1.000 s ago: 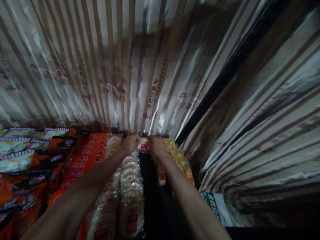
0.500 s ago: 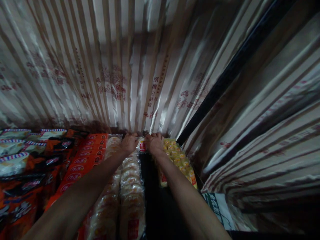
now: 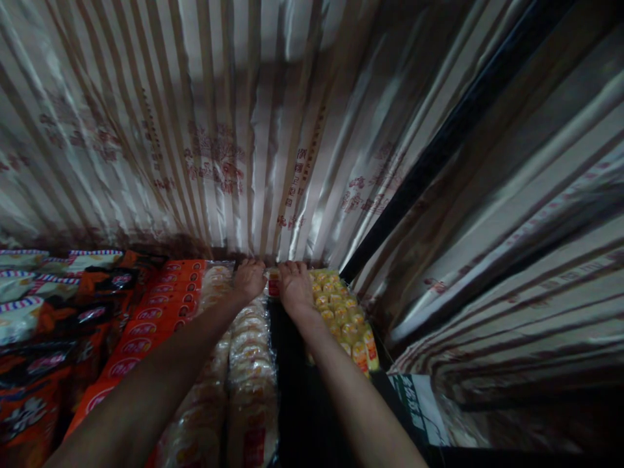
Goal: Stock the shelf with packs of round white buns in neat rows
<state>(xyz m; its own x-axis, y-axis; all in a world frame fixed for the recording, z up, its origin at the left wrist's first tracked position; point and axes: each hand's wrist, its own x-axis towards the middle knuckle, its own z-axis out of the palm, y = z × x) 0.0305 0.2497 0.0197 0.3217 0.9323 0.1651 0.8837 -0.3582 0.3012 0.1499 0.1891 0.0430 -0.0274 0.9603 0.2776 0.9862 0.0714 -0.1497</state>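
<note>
Packet with a red label (image 3: 273,284) sits at the far end of a black shelf (image 3: 298,396), in the gap between the person's two hands, close up to the striped sheeting (image 3: 268,130). The left hand (image 3: 250,278) is just to the left of it, over the far end of a row of clear-wrapped round cakes (image 3: 250,344), fingers bent forward; whether they grip anything I cannot tell. The right hand (image 3: 295,286) is just to the right, back upward, with its fingers pointing away toward the sheeting; their tips are too dim to show whether they pinch the packet or only touch it.

Right of that hand, yellow packets (image 3: 344,315) stand close together in rows. Left of the cakes runs a second wrapped row (image 3: 215,283), partly behind the left forearm, then overlapping orange packets (image 3: 146,328), black-and-orange bags (image 3: 32,413) and, at the far left, white bags with striped edges (image 3: 19,318). A dark pole (image 3: 439,146) slants down behind the yellow packets. Near its foot, lower right, lies a green-and-white wrapper (image 3: 420,406). Reddish trees and lettering are printed on the sheeting.
</note>
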